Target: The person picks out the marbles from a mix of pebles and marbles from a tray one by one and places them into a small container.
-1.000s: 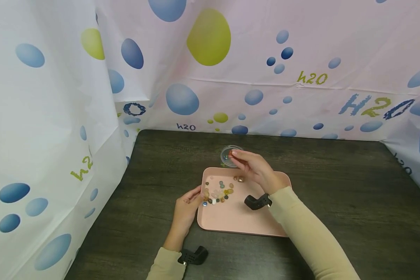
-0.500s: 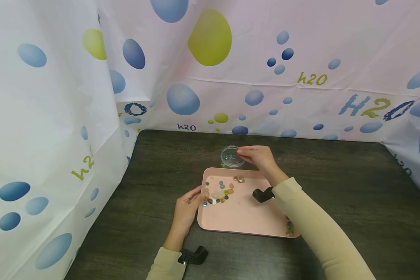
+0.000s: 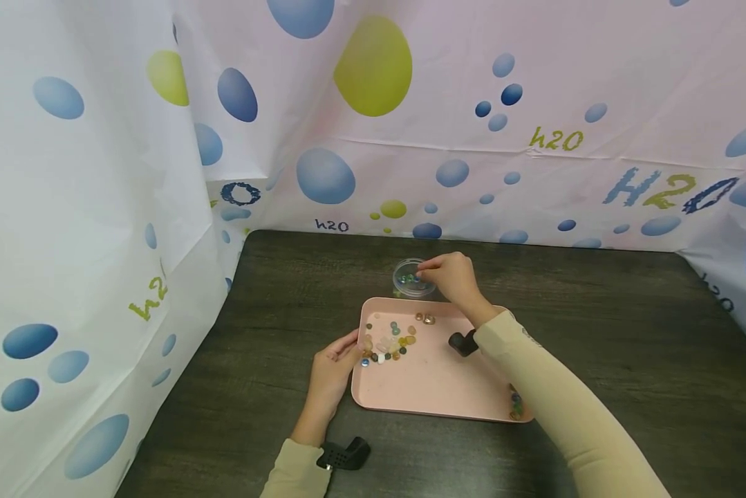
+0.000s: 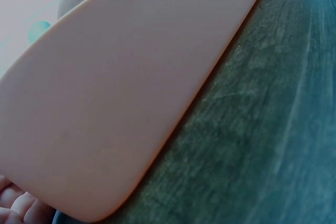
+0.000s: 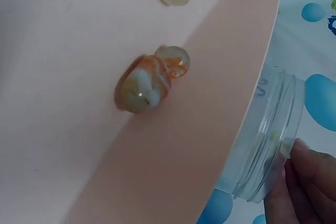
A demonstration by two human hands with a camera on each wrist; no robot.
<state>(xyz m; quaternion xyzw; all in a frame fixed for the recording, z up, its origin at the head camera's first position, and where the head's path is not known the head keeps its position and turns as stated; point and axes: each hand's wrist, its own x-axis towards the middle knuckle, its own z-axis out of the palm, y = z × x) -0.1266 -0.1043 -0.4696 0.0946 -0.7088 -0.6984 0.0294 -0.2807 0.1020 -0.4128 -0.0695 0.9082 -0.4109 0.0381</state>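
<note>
My left hand (image 3: 331, 370) grips the left rim of a pink tray (image 3: 435, 394), its thumb at the rim. In the left wrist view, curled fingers (image 4: 23, 205) show at the corner of the tray's outer wall. Behind the tray stands a round clear jar (image 3: 413, 293) with small blue and green pieces inside. My right hand (image 3: 456, 278) is over the jar's right side, fingertips drawn together at its mouth. The right wrist view has the fingers (image 5: 315, 171) at the jar's rim; whether they pinch a small stone is hidden.
Mixed small stones (image 3: 381, 346) lie in the tray's left part. Two brownish glossy stones (image 3: 429, 319) lie near its far edge, and more pieces (image 3: 515, 401) in the near right corner. A printed curtain (image 3: 373, 173) hangs behind the dark table (image 3: 285, 297).
My right hand, with a reddish-brown stone at its fingertips a second ago, has moved right to the jar's rim, then slightly back left over the mouth. My left hand stays on the tray.
</note>
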